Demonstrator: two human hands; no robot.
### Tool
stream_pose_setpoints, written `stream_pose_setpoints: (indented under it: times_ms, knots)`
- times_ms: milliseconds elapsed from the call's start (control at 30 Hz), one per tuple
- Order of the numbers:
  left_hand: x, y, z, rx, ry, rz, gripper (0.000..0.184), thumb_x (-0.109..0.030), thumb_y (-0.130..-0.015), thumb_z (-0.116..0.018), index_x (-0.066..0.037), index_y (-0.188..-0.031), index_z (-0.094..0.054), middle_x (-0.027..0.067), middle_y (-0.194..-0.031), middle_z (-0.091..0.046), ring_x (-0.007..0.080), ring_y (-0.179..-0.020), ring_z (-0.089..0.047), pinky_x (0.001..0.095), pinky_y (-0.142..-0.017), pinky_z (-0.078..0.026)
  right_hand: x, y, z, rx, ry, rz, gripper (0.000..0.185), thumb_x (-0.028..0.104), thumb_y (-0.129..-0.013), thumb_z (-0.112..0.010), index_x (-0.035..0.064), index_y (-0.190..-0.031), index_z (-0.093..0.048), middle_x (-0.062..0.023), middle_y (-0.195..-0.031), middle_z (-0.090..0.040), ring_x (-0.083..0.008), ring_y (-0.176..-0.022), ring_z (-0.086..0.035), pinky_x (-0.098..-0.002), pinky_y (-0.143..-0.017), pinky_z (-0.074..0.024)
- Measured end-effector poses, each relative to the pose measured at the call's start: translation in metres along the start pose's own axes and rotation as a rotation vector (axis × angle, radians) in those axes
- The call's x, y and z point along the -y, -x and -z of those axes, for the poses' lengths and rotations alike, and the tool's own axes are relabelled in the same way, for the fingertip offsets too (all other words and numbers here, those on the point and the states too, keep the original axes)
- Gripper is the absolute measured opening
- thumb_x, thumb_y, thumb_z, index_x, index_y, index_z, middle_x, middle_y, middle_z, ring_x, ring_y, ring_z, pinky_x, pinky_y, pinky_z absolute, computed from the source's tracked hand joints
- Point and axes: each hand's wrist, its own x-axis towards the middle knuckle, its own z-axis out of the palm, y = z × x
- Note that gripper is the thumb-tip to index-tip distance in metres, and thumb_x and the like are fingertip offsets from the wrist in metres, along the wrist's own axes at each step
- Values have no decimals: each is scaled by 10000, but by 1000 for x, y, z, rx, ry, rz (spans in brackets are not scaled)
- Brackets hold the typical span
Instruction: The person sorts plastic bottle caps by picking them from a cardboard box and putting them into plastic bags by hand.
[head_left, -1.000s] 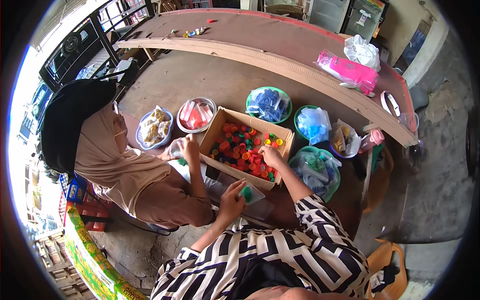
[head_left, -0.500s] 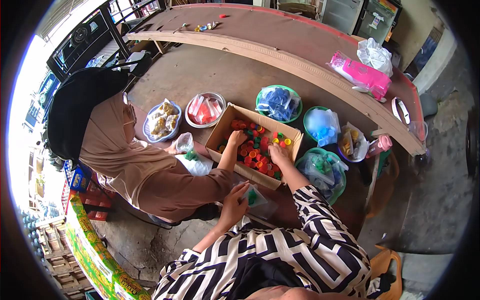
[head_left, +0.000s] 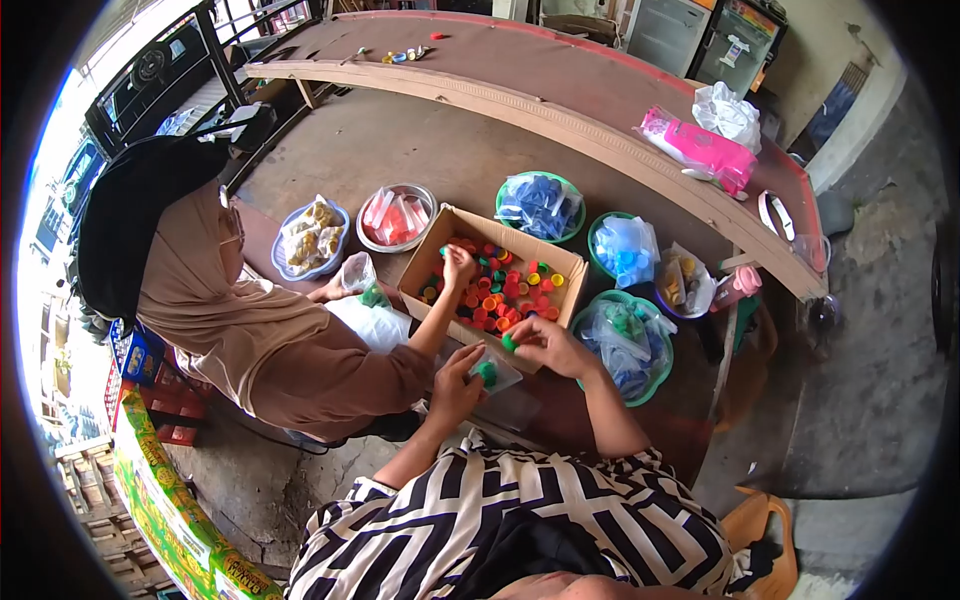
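Observation:
My left hand (head_left: 458, 388) grips a clear plastic bag (head_left: 507, 378) with green caps inside, just in front of the cardboard box. Between the fingers of my right hand (head_left: 556, 347) is a green bottle cap (head_left: 509, 342), held close to the bag at the box's near edge. Loose bottle caps, mostly red with some yellow and green, lie in the cardboard box (head_left: 573, 292). A co-worker's hand (head_left: 460, 266) is over the box with a green cap at its fingertips. The co-worker's other hand is beside another clear bag (head_left: 358, 270) with green caps.
Around the box stand a green basket of dark blue bags (head_left: 541, 205), a basket of light blue bags (head_left: 625, 248), a bowl of red bags (head_left: 398, 216) and a basket of green and blue bags (head_left: 625, 345). A wooden rail (head_left: 560, 118) crosses behind. The co-worker (head_left: 250, 350) sits at left.
My right hand has come out of the box toward the bag, now with a green cap. My left hand has raised its bag slightly. The co-worker's hand has lifted a green cap.

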Motion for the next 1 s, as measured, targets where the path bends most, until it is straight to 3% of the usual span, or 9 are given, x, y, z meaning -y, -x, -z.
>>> stream_pose_setpoints:
  times_ms: [67, 200, 267, 300, 367, 467, 500, 767, 1000]
  knots:
    - [3, -2, 1, 2, -2, 11, 495, 49, -780, -521, -2, -1269, -567, 86, -1302, -569, 117, -553, -634, 244, -544, -517, 12, 1, -5, 20, 67, -60, 163, 51, -869, -634, 21, -1027, -607, -64, -1072, -629, -151, -1010, -606, -312, -911, -471]
    - [-2, 2, 1, 10, -12, -8, 493, 51, -782, -517, -3, -1269, -568, 85, -1303, -569, 112, -562, -633, 241, -542, -517, -23, -17, 13, -221, 397, -118, 102, 58, -878, -582, -18, -930, -626, -144, -1051, -630, -257, -1002, -644, -345, -858, -512]
    - [-3, 5, 2, 23, -39, -40, 497, 52, -786, -511, -7, -1277, -563, 82, -1304, -568, 104, -564, -624, 238, -540, -517, -85, -30, 29, -175, 813, -301, 161, 60, -860, -561, -4, -981, -646, -179, -1037, -647, -320, -973, -653, -398, -850, -520]
    - [-6, 6, 4, 20, -42, -41, 497, 52, -786, -511, -7, -1277, -563, 82, -1304, -568, 104, -564, -624, 238, -540, -517, -108, -37, 30, -173, 811, -297, 161, 60, -860, -561, -4, -981, -646, -179, -1037, -647, -320, -973, -653, -398, -850, -520]
    - [-23, 12, 9, 4, -41, -53, 496, 50, -795, -503, -12, -1283, -560, 79, -1309, -566, 98, -564, -613, 237, -546, -511, -139, -47, 26, -161, 1160, -691, 167, 85, -851, -546, 32, -932, -682, -131, -1008, -693, -315, -948, -671, -400, -771, -539]
    - [-59, 23, 19, -35, -42, -131, 496, 56, -803, -498, -16, -1290, -557, 76, -1313, -565, 92, -565, -605, 237, -554, -503, -136, -54, 16, -74, 1271, -742, 188, 104, -854, -534, 68, -929, -703, -139, -1040, -692, -312, -944, -679, -435, -733, -548]
    - [-55, 23, 20, -36, -45, -124, 496, 56, -803, -498, -16, -1290, -557, 76, -1313, -565, 92, -565, -605, 237, -554, -503, -135, -50, 16, 92, 1401, -669, 192, 126, -859, -546, 99, -956, -709, -133, -1012, -693, -303, -944, -678, -440, -724, -550]
    - [-28, 20, 24, -32, -69, -24, 481, 72, -811, -501, -11, -1281, -563, 78, -1336, -550, 77, -566, -582, 223, -551, -488, -142, -48, 13, -22, 1477, -464, 244, 231, -923, -479, 95, -963, -678, -118, -950, -693, -278, -850, -682, -413, -683, -543]
    - [-22, 18, 17, -28, -61, 44, 470, 54, -816, -497, -13, -1276, -570, 83, -1313, -560, 86, -571, -597, 239, -542, -497, -134, -57, 16, 218, 1376, -648, 262, 261, -937, -469, 95, -1055, -634, -128, -951, -701, -286, -889, -688, -406, -686, -546]
